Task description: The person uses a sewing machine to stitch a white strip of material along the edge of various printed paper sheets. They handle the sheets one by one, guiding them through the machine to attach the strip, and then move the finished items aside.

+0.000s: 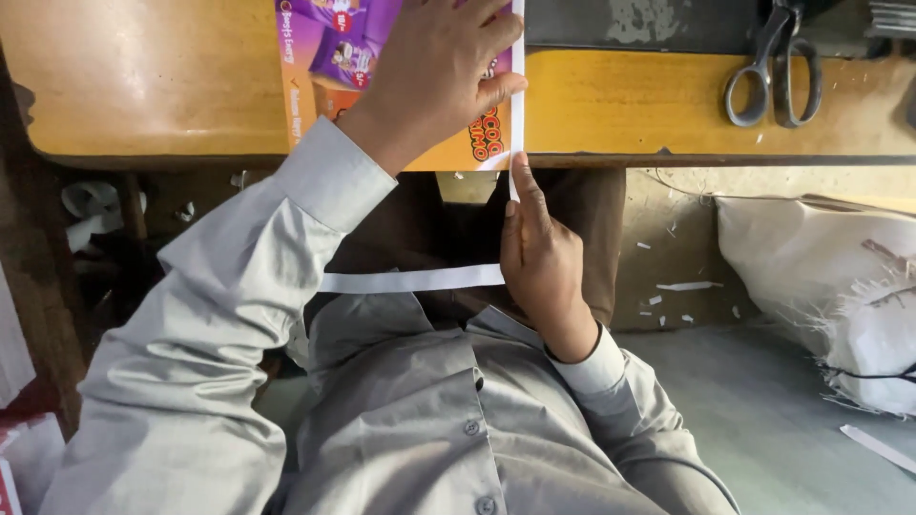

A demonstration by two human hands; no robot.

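Workshop: worn wooden bench (668, 105), scissors (775, 72), paper scraps (682, 286).

Long light-grey sleeves cuffed at both wrists, left hand (434, 72) and right hand (542, 262) bare, and a matching grey shirt (410, 420) with small grey buttons down the front.

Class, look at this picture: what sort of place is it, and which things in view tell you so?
Probably a small paper-craft or packaging workshop. A worn wooden bench holds a printed sheet pressed flat by the left hand, scissors lie on it, and paper scraps litter the floor beside a white sack.
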